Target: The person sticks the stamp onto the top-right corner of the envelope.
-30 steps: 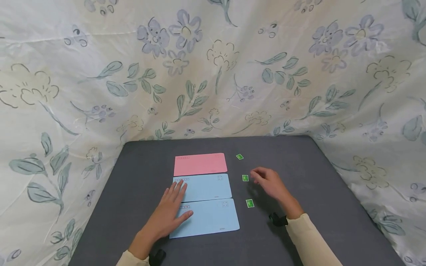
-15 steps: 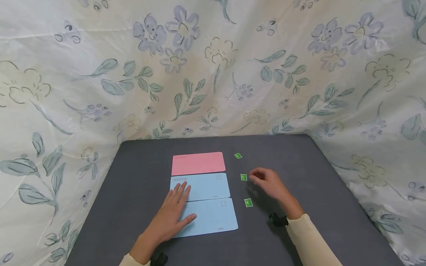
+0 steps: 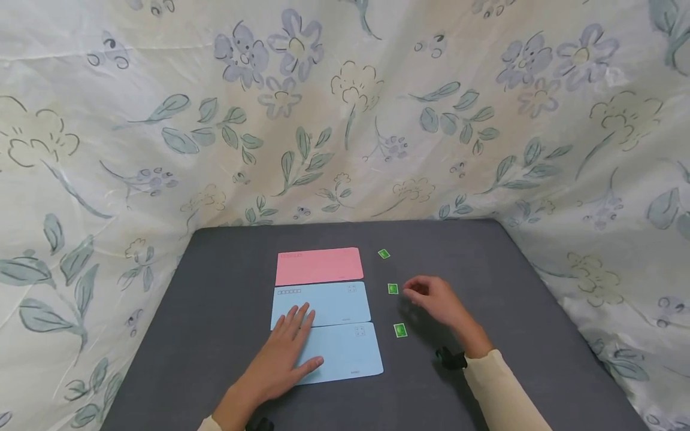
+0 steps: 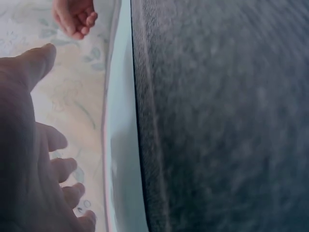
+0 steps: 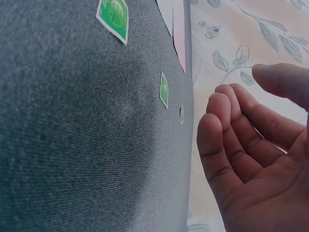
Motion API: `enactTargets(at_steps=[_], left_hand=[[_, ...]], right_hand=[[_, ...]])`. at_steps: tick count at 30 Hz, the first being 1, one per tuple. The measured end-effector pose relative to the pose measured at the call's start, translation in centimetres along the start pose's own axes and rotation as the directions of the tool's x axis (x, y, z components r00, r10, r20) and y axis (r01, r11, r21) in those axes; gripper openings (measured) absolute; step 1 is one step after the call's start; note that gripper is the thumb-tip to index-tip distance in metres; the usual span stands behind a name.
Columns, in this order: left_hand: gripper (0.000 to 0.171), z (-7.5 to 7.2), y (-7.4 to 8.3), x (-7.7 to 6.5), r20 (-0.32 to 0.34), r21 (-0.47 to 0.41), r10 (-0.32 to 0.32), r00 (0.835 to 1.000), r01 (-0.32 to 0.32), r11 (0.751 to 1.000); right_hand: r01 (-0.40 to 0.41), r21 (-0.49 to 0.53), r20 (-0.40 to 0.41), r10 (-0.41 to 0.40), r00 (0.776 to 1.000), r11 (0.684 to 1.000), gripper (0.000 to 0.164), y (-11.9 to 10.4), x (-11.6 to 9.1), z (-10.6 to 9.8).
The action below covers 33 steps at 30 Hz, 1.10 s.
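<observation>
My left hand (image 3: 280, 359) is spread with straight fingers over the two blue envelopes, the middle one (image 3: 336, 304) and the near one (image 3: 350, 353). In the left wrist view this hand (image 4: 24, 125) appears raised a little off the paper. Beyond the blue envelopes lies a pink envelope (image 3: 319, 267). My right hand (image 3: 439, 302) hovers just right of the middle green stamp (image 3: 393, 289), fingers loosely bent and holding nothing. The right wrist view shows a gap between this hand's thumb and fingers (image 5: 217, 135). A far stamp (image 3: 384, 254) and a near stamp (image 3: 400, 330) complete the column.
Everything lies on a dark grey table (image 3: 237, 257). A floral cloth (image 3: 345, 120) hangs behind it and along both sides. Printed boxes mark the upper corners of the blue envelopes.
My left hand has slid slightly right across the blue envelopes. The right hand stays nearly still beside the middle stamp. The head view has shifted a little.
</observation>
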State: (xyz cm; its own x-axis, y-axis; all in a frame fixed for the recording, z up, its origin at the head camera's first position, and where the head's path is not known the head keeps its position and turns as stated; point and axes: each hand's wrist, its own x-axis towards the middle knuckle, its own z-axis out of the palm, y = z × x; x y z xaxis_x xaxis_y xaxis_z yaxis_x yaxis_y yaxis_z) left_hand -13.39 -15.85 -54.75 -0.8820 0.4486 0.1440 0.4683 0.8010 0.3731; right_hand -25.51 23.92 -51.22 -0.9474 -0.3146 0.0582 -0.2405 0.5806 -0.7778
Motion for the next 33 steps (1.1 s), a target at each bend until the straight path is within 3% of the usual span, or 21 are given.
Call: enactTargets(at_steps=[10,18,33], left_hand=[[0.091,0.3,0.6,-0.5,0.047,-0.011,-0.006,0.999,0.006,1.000],[0.090,0.5,1.4,-0.4,0.038,-0.007,0.030,0.999,-0.030,1.000],[0.093,1.0,2.0,-0.6,0.136,-0.004,0.009,0.991,-0.008,1.000]], right_hand=[[0.010,0.018,0.048,-0.011,0.999,1.000,0.020,0.2,0.0,0.5],[0.002,0.009,0.080,-0.002,0.997,1.000,0.018,0.3,-0.1,0.3],[-0.008,-0.030,0.139,0.012,0.990,1.000,0.008,1.0,0.2,1.0]])
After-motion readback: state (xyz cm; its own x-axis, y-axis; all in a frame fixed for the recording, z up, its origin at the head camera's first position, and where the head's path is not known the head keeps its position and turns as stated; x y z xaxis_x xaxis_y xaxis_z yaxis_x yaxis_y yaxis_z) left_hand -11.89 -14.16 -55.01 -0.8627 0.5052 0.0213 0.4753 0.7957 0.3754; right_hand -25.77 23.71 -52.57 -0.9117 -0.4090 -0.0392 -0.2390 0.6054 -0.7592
